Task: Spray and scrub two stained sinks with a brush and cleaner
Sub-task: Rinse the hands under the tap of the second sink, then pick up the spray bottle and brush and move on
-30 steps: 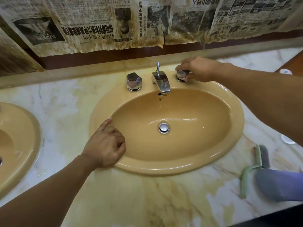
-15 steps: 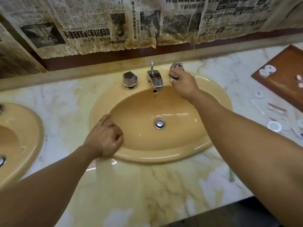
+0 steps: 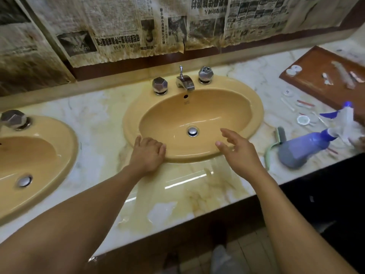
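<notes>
A tan oval sink (image 3: 254,107) sits in the marble counter in front of me, with a chrome spout (image 3: 185,82) and two faceted knobs behind the bowl. My left hand (image 3: 147,153) rests on the sink's near left rim, fingers loosely curled and holding nothing. Over the near right rim hovers my right hand (image 3: 239,151), fingers spread and empty. A second tan sink (image 3: 67,141) is at the far left. To the right, a blue spray bottle (image 3: 308,147) lies on the counter, and a green-handled brush (image 3: 276,141) lies beside it.
A brown wooden tray (image 3: 308,82) with small items stands at the back right. Caps and small sticks (image 3: 304,115) are scattered on the counter (image 3: 177,194) in front of it. Stained newspaper covers the wall behind. The counter's front edge runs across below my forearms.
My right hand has left the right faucet knob and drawn back to hover over the sink's near right rim. My left hand has stayed on the rim. The view has pulled back.
</notes>
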`<control>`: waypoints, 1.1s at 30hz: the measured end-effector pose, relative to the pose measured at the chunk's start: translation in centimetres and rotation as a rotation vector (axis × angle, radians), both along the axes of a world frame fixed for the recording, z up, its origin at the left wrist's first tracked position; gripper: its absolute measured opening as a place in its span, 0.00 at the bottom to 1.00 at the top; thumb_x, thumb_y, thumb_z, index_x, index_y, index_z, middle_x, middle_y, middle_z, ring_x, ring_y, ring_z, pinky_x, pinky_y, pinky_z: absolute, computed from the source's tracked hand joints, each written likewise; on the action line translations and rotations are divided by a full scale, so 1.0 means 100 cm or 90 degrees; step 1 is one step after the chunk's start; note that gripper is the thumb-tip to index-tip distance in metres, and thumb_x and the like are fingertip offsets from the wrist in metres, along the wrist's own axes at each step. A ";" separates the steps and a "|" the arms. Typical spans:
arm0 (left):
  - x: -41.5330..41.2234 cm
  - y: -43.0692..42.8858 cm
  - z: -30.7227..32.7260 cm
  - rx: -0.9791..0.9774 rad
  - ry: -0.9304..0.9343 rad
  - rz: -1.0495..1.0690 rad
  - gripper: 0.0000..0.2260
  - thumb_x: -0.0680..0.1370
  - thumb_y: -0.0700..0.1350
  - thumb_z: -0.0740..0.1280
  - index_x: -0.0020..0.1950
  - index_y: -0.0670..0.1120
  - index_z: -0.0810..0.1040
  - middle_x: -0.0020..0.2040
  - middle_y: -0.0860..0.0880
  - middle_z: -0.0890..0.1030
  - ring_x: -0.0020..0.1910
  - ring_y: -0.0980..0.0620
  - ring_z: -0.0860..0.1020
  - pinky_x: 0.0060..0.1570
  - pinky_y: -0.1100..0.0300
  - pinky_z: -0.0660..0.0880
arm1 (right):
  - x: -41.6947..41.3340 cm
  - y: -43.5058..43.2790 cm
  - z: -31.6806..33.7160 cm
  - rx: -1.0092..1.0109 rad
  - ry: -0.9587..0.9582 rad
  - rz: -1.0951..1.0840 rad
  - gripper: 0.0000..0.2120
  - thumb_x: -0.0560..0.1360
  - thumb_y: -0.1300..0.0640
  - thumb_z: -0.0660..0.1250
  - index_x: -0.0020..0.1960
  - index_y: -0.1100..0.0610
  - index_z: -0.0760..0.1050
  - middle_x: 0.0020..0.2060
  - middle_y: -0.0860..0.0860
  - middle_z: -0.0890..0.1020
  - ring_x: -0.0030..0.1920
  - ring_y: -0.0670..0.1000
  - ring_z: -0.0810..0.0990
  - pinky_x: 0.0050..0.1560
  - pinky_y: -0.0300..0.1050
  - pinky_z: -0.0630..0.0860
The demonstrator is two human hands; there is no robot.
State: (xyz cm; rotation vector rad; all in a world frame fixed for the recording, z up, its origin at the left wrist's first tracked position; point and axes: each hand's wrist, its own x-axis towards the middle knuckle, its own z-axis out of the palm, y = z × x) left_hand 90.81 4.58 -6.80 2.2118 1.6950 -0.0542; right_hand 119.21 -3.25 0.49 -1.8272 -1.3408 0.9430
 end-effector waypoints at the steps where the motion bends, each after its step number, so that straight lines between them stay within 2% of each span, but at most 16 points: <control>1: 0.002 -0.007 0.003 -0.008 -0.026 0.001 0.33 0.79 0.62 0.40 0.66 0.51 0.80 0.66 0.49 0.79 0.73 0.47 0.67 0.78 0.43 0.47 | -0.002 -0.008 0.002 0.001 -0.009 -0.001 0.24 0.80 0.49 0.69 0.75 0.46 0.71 0.70 0.43 0.77 0.67 0.45 0.74 0.61 0.37 0.67; 4: 0.005 -0.025 0.018 -0.033 -0.119 0.015 0.22 0.83 0.58 0.54 0.69 0.50 0.78 0.67 0.48 0.78 0.71 0.47 0.70 0.76 0.43 0.57 | -0.004 -0.028 0.009 0.006 -0.027 -0.003 0.26 0.80 0.46 0.69 0.76 0.46 0.69 0.71 0.43 0.76 0.71 0.46 0.72 0.67 0.41 0.68; 7: 0.014 -0.045 0.039 -0.046 -0.271 0.089 0.19 0.83 0.56 0.62 0.70 0.48 0.78 0.68 0.49 0.78 0.65 0.50 0.76 0.66 0.54 0.69 | -0.002 -0.043 0.014 0.005 -0.003 -0.009 0.27 0.80 0.45 0.69 0.77 0.45 0.68 0.71 0.44 0.76 0.73 0.45 0.71 0.70 0.43 0.68; 9: 0.022 -0.064 0.053 -0.031 -0.365 0.149 0.17 0.84 0.52 0.65 0.71 0.49 0.77 0.70 0.51 0.76 0.61 0.54 0.75 0.60 0.61 0.68 | 0.002 -0.054 0.016 0.007 0.014 -0.012 0.28 0.80 0.44 0.68 0.78 0.45 0.67 0.71 0.43 0.75 0.73 0.44 0.71 0.69 0.42 0.67; 11: 0.031 -0.083 0.064 0.008 -0.412 0.188 0.16 0.83 0.51 0.66 0.71 0.50 0.77 0.69 0.55 0.76 0.60 0.58 0.73 0.58 0.64 0.67 | 0.006 -0.062 0.017 0.007 0.017 -0.007 0.29 0.80 0.44 0.68 0.78 0.44 0.65 0.72 0.42 0.74 0.73 0.44 0.70 0.70 0.41 0.66; 14: 0.051 -0.105 0.071 0.036 -0.459 0.252 0.15 0.82 0.52 0.67 0.69 0.54 0.78 0.68 0.57 0.77 0.63 0.57 0.75 0.61 0.59 0.71 | 0.022 -0.071 0.018 0.003 0.005 0.001 0.29 0.80 0.44 0.68 0.79 0.44 0.64 0.73 0.41 0.73 0.73 0.43 0.70 0.69 0.41 0.66; 16: 0.067 -0.113 0.073 0.027 -0.470 0.272 0.15 0.81 0.51 0.69 0.68 0.54 0.78 0.65 0.56 0.79 0.62 0.56 0.77 0.61 0.57 0.74 | 0.034 -0.075 0.020 0.003 0.012 -0.009 0.28 0.80 0.46 0.68 0.78 0.45 0.65 0.70 0.41 0.75 0.70 0.42 0.72 0.67 0.40 0.66; 21: 0.132 -0.114 0.073 -0.009 -0.458 0.242 0.13 0.80 0.47 0.71 0.64 0.51 0.81 0.58 0.55 0.82 0.48 0.62 0.79 0.50 0.63 0.75 | 0.079 -0.091 0.024 0.022 0.060 -0.103 0.24 0.79 0.53 0.71 0.74 0.49 0.71 0.62 0.42 0.79 0.65 0.44 0.76 0.68 0.46 0.72; 24: 0.183 -0.109 0.066 -0.048 -0.415 0.215 0.13 0.79 0.49 0.71 0.63 0.52 0.81 0.54 0.56 0.82 0.43 0.59 0.79 0.50 0.57 0.77 | 0.112 -0.104 0.020 0.020 0.060 -0.166 0.22 0.78 0.55 0.72 0.71 0.50 0.73 0.57 0.39 0.79 0.63 0.44 0.77 0.67 0.47 0.73; 26: 0.214 -0.104 0.061 -0.067 -0.397 0.190 0.13 0.78 0.50 0.71 0.63 0.52 0.81 0.53 0.56 0.82 0.46 0.56 0.80 0.51 0.54 0.78 | 0.130 -0.110 0.016 0.022 0.049 -0.198 0.21 0.77 0.55 0.73 0.69 0.50 0.75 0.55 0.39 0.79 0.61 0.44 0.79 0.66 0.48 0.75; 30: 0.277 -0.093 0.051 -0.096 -0.340 0.144 0.17 0.78 0.52 0.72 0.65 0.51 0.79 0.56 0.51 0.81 0.51 0.51 0.80 0.48 0.55 0.75 | 0.159 -0.115 0.007 0.041 0.015 -0.289 0.15 0.75 0.54 0.76 0.59 0.50 0.75 0.51 0.47 0.82 0.51 0.45 0.82 0.58 0.52 0.81; 31: 0.289 -0.090 0.049 -0.098 -0.319 0.134 0.18 0.78 0.53 0.72 0.66 0.51 0.78 0.57 0.50 0.81 0.54 0.50 0.80 0.49 0.54 0.75 | 0.163 -0.114 0.005 0.047 0.002 -0.310 0.18 0.74 0.53 0.76 0.59 0.51 0.73 0.52 0.49 0.81 0.51 0.46 0.82 0.57 0.53 0.81; 33: 0.314 -0.085 0.047 -0.104 -0.263 0.112 0.20 0.78 0.54 0.72 0.68 0.50 0.77 0.60 0.49 0.80 0.59 0.48 0.79 0.53 0.52 0.76 | 0.172 -0.109 0.002 0.057 -0.023 -0.335 0.27 0.72 0.53 0.79 0.66 0.51 0.70 0.61 0.52 0.76 0.56 0.50 0.79 0.59 0.52 0.81</control>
